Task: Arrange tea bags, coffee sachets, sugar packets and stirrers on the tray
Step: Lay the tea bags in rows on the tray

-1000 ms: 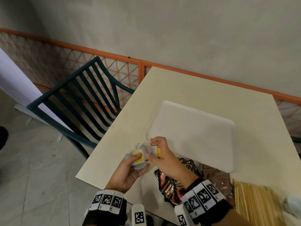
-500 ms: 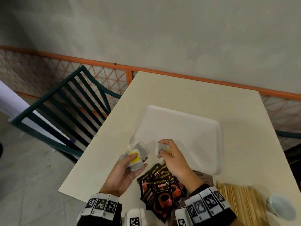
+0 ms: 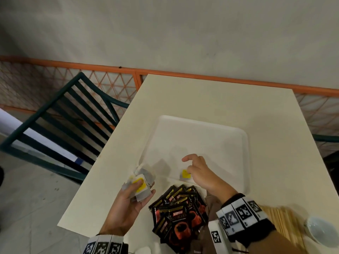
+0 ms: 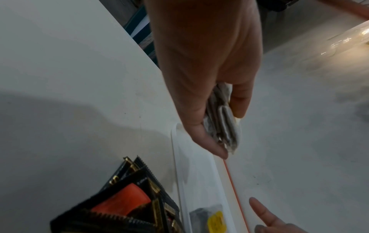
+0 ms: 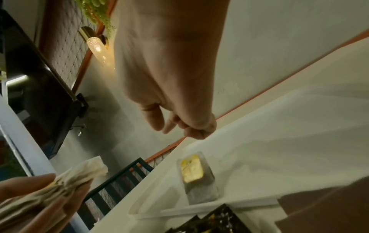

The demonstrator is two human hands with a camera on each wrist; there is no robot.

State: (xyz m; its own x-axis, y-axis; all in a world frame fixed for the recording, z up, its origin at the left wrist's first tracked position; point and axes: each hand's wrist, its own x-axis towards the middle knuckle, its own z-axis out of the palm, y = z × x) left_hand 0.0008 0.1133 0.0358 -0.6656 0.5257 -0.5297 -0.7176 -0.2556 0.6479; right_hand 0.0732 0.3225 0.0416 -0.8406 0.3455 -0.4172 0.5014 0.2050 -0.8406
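Note:
My left hand (image 3: pixel 145 189) grips a stack of grey tea bags (image 3: pixel 140 186) with yellow tags, held above the table just left of the white tray (image 3: pixel 201 136). The left wrist view shows that stack (image 4: pixel 223 126) edge-on between thumb and fingers. A single tea bag (image 3: pixel 185 174) lies flat inside the tray's near edge, also seen from the right wrist (image 5: pixel 197 176). My right hand (image 3: pixel 187 165) hovers just above this tea bag, fingers loosely curled and holding nothing. Black and red coffee sachets (image 3: pixel 179 213) are piled on the table in front of the tray.
Brown packets (image 3: pixel 212 204) lie under my right wrist, and wooden stirrers (image 3: pixel 280 222) lie to their right. A small white bowl (image 3: pixel 319 233) sits at the near right corner. A dark green chair (image 3: pixel 60 121) stands off the table's left edge.
My right hand took one tea bag from the stack, carried it right to the tray and let it go there. The left hand kept hold of the stack.

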